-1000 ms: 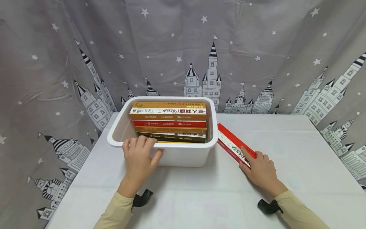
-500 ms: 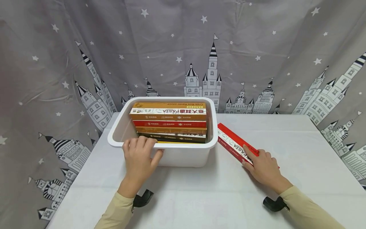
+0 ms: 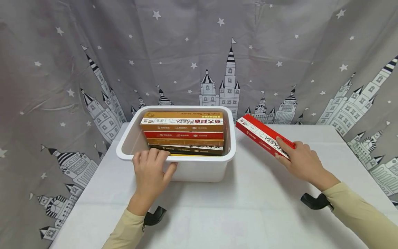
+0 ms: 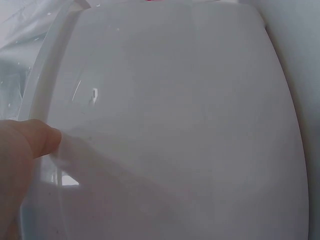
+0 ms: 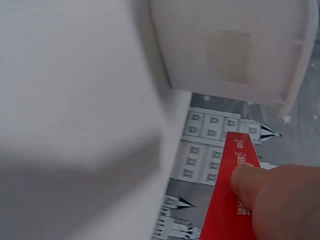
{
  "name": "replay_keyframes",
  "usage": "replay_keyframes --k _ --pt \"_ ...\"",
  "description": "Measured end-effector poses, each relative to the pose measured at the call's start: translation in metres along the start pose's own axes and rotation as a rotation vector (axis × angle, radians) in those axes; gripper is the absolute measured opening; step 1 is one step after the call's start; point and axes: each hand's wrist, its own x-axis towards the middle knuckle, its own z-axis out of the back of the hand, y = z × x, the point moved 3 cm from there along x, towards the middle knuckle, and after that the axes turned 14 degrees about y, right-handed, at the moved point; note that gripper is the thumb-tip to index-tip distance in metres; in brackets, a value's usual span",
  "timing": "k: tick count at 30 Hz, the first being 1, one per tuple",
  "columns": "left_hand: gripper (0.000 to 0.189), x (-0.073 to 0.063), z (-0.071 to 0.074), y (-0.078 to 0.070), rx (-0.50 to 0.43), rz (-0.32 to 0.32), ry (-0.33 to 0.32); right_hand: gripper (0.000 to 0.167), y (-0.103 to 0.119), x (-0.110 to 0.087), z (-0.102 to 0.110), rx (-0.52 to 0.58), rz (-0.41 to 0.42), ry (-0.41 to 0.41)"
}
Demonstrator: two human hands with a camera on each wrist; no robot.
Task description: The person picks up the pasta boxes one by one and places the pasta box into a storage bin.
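A white plastic bin (image 3: 199, 171) stands left of centre, holding a row of pasta boxes (image 3: 183, 135) in brown, red and black with their long edges up. My left hand (image 3: 152, 169) grips the bin's front rim, fingers over the edge and thumb on the outer wall; its thumb (image 4: 42, 137) shows in the left wrist view. To the right of the bin, my right hand (image 3: 300, 160) holds a red and white pasta box (image 3: 261, 135) near its right end, thumb on one side and fingers across the top. The box slants, its far end raised close to the bin's right side.
A white cloth (image 3: 224, 214) covers the table. Behind it hangs a grey curtain (image 3: 192, 45) with stars and castles. A black wrist mount (image 3: 315, 201) sits under the right sleeve, another black mount (image 3: 155, 216) by the left.
The right hand has lifted the red pasta box off the table and moved right, the box's far end rising. My left hand stays on the bin rim.
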Motion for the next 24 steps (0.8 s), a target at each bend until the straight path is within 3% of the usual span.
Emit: replay_keyframes --k 7,13,18,24 --pt "0.023 0.000 0.001 0.001 -0.012 -0.006 -0.026 0.071 0.002 0.012 0.052 -0.078 0.021 0.011" --pt "0.023 0.000 0.000 0.001 -0.006 -0.004 -0.030 0.067 0.016 0.023 0.089 -0.133 0.094 -0.045" --pt "0.023 0.000 0.000 0.001 -0.007 -0.004 -0.028 0.067 0.034 0.031 0.110 -0.165 0.168 -0.079" --pt "0.023 0.000 0.000 0.001 -0.012 -0.007 -0.028 0.070 0.061 0.042 0.122 -0.220 0.185 -0.040"
